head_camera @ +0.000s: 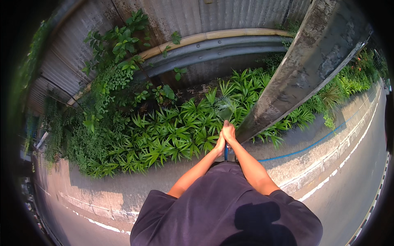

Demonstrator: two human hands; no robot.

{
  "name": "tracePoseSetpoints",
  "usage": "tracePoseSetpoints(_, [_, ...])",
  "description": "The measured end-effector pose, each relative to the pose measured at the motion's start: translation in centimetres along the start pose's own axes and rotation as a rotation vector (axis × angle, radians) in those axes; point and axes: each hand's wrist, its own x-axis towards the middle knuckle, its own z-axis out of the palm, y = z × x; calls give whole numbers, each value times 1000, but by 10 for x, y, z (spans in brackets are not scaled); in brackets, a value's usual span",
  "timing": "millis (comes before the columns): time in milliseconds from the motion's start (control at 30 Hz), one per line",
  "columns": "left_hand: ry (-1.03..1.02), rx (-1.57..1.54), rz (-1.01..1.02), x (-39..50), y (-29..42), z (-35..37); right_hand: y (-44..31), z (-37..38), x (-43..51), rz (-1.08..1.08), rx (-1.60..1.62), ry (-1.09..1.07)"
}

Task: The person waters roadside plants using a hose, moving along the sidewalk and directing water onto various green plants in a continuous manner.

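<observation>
Both of my hands meet in front of me around the end of a blue hose [226,153], which hangs down between my wrists. My left hand [220,143] is on the left side of it, partly hidden by my right hand [228,132], whose fingers are closed at the hose's mouth. A fan of water [224,110] sprays forward from my fingertips onto green leafy plants [184,123] in the bed before me. Behind my right arm, more of the blue hose runs along the pavement to the right.
A thick, slanted concrete pillar [286,73] rises just right of my hands. Behind the bed stand a corrugated metal fence [246,15], a bamboo pole [227,33] and a metal guardrail [215,46]. A kerb [326,163] separates the pavement from the road [347,193].
</observation>
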Motion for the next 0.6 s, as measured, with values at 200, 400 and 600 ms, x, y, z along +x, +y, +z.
tracePoseSetpoints(200, [-45, -6, -128, 12, -6, 7, 7, -16, 4, 75, -48, 55])
tracePoseSetpoints(400, [-63, 118, 44, 16, 0, 25, 11, -26, 10, 69, 30, 82])
tracePoseSetpoints(600, [-115, 23, -162, 16, -11, 12, 23, -19, 10, 56, -50, 67])
